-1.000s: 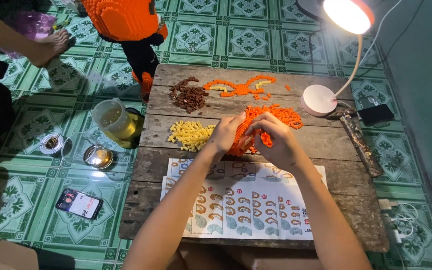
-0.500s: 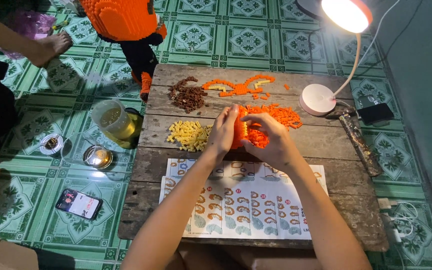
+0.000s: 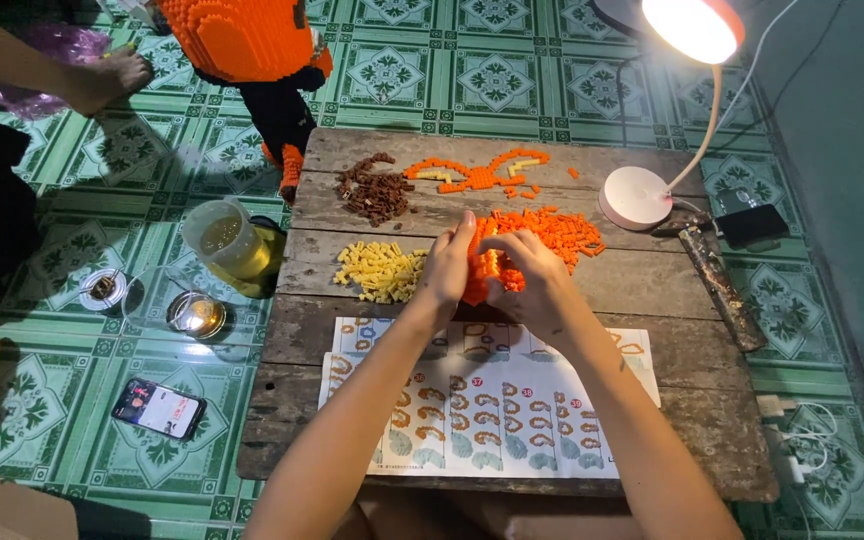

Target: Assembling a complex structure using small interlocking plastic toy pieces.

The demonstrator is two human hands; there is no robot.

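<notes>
Gripping orange brick piece [image 3: 485, 268] between both hands, left hand [image 3: 449, 268], right hand [image 3: 535, 282]

Orange block figure [image 3: 242, 40] cut off at top edge; small orange piece [image 3: 484, 272] mostly hidden between both hands, center frame.

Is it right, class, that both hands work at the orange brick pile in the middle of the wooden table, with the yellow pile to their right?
Not quite. In the head view the yellow pile lies to the left of the hands, not the right. The left hand and right hand do work at the orange brick pile on the wooden table.
</notes>
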